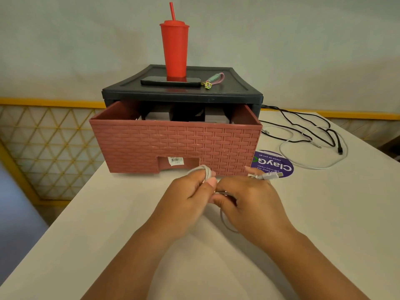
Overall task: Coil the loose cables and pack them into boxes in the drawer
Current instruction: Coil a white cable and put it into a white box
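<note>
A grey cable [204,171] is bunched in loops in front of the drawer. My left hand [188,195] grips those loops. My right hand [249,198] holds the same cable just beside it, with the cable's plug end [270,176] sticking out past its fingers and a loop [225,221] hanging below. The reddish woven-pattern drawer [175,144] stands pulled out of its dark cabinet [181,92]. Small boxes [158,115] show inside it, partly hidden by the front wall. A black cable [311,128] and a white cable [290,144] lie loose on the table at the right.
On the cabinet top stand a red tumbler with a straw [175,50], a dark phone [171,81] and a keychain strap [214,80]. A purple round sticker [275,164] lies by the drawer's right corner. The white table [108,213] drops off at the left, beside a yellow lattice partition [43,135].
</note>
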A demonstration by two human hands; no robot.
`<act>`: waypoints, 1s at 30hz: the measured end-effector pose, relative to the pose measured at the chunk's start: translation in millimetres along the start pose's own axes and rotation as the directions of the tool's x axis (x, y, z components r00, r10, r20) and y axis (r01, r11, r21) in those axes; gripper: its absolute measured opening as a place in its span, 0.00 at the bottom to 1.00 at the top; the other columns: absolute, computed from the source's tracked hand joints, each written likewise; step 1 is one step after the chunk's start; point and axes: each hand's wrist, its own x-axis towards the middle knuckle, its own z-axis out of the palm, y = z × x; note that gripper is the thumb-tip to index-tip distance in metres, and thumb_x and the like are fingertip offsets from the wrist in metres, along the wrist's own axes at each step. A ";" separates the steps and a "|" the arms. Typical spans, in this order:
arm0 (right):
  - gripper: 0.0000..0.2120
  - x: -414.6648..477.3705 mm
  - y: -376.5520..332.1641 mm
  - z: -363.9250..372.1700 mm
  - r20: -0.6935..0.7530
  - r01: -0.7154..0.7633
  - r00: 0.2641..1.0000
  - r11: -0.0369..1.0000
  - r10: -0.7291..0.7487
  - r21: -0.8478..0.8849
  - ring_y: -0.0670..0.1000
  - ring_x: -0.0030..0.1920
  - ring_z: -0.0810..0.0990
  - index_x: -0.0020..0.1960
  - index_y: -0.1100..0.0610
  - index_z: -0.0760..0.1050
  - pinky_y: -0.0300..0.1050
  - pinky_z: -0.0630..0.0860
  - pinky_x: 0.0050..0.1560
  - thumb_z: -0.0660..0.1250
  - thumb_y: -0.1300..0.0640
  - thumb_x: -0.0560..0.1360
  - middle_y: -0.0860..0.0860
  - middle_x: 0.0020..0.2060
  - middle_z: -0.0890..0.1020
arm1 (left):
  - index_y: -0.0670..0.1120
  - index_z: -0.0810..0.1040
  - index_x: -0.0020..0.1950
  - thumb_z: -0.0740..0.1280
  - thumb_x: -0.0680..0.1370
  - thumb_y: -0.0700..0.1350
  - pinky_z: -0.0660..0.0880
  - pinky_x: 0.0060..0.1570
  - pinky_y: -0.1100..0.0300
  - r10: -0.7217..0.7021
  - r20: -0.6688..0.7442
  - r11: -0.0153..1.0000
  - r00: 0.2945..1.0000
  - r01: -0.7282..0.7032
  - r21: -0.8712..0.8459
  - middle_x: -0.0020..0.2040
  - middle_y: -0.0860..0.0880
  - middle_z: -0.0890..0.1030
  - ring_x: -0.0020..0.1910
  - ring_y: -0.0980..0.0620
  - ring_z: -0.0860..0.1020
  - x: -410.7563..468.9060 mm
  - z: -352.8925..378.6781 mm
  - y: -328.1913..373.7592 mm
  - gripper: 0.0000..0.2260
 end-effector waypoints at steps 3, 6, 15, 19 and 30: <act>0.12 1.6 7.0 -3.4 -0.031 -0.012 0.999 1.000 0.012 -0.018 0.46 0.33 0.72 0.33 0.52 0.77 0.40 0.69 0.43 0.62 0.48 0.70 0.44 0.28 0.77 | 0.49 0.75 0.35 0.61 0.76 0.55 0.66 0.36 0.57 -0.010 0.052 1.000 0.999 0.009 0.013 0.33 0.62 0.60 0.36 0.63 0.57 -2.2 -3.9 6.4 0.14; 0.15 3.8 12.2 -9.5 0.007 -0.099 0.995 0.995 0.099 0.011 0.47 0.32 0.70 0.33 0.55 0.77 0.35 0.63 0.30 0.62 0.45 0.70 0.46 0.29 0.75 | 0.38 0.76 0.40 0.63 0.68 0.60 0.62 0.35 0.60 -0.041 0.120 0.999 0.992 0.039 0.027 0.31 0.55 0.66 0.32 0.57 0.64 -0.6 -5.8 7.5 0.24; 0.09 5.3 29.7 -24.5 0.035 -0.504 0.857 0.822 0.514 0.267 0.42 0.32 0.74 0.36 0.52 0.74 0.34 0.70 0.34 0.64 0.56 0.76 0.43 0.28 0.77 | 0.50 0.83 0.36 0.65 0.75 0.53 0.64 0.27 0.64 -0.165 0.106 0.934 0.980 0.190 -0.303 0.20 0.56 0.61 0.21 0.58 0.60 -0.2 -19.5 16.9 0.12; 0.11 10.2 20.7 -23.7 0.148 -0.568 0.787 0.610 0.599 0.552 0.39 0.26 0.75 0.36 0.56 0.76 0.31 0.74 0.32 0.63 0.59 0.77 0.45 0.25 0.78 | 0.46 0.83 0.35 0.62 0.70 0.52 0.64 0.24 0.65 -0.216 0.161 0.795 0.963 0.269 -0.545 0.20 0.55 0.57 0.20 0.57 0.55 -0.3 -21.0 24.1 0.14; 0.12 13.9 22.3 -35.9 0.622 -0.558 0.630 -0.286 0.465 0.779 0.41 0.16 0.62 0.34 0.58 0.79 0.32 0.65 0.17 0.71 0.50 0.59 0.46 0.19 0.63 | 0.43 0.81 0.30 0.61 0.67 0.50 0.62 0.21 0.65 -0.261 0.265 0.634 0.928 0.372 -0.678 0.18 0.55 0.56 0.18 0.59 0.54 -0.3 -24.7 27.6 0.14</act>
